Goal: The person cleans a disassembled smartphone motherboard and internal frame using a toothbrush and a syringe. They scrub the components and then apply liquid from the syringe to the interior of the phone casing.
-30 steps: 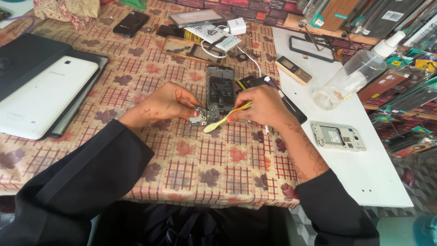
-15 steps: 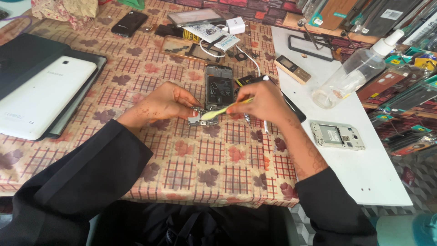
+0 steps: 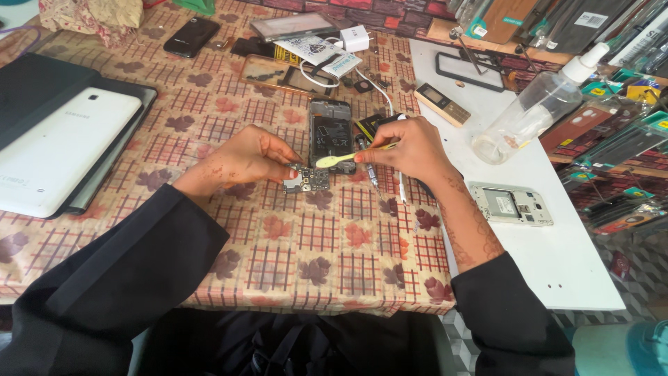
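Head view: black sleeves nearest cam, both forearms reaching over the checked tabletop (image 3: 306, 257). Left hand (image 3: 254, 157) grip pinched on small circuit board (image 3: 306, 179), which sits low on the cloth, just below the opened phone body (image 3: 330, 134). Right hand (image 3: 410, 147) grip clamped on a yellow toothbrush (image 3: 346, 158), held like a pen, bristle end pointing left, tip over the board's upper right edge, about touching. Vs 0.5 s ago: brush head has lifted and swung up a bit, now lies more level across the phone body's lower end; board and left hand approx same spot. Screwdriver (image 3: 369, 166) lies on cloth just under right hand. Right side: silver phone frame (image 3: 511, 204) on white sheet (image 3: 557, 264), well apart from hands. Left: white tablet (image 3: 59, 146) on dark case. Farther: clear spray bottle (image 3: 536, 108), small bar phone (image 3: 442, 104), white charger plug (image 3: 355, 37) w/ cable, black phone (image 3: 191, 35) at far edge.
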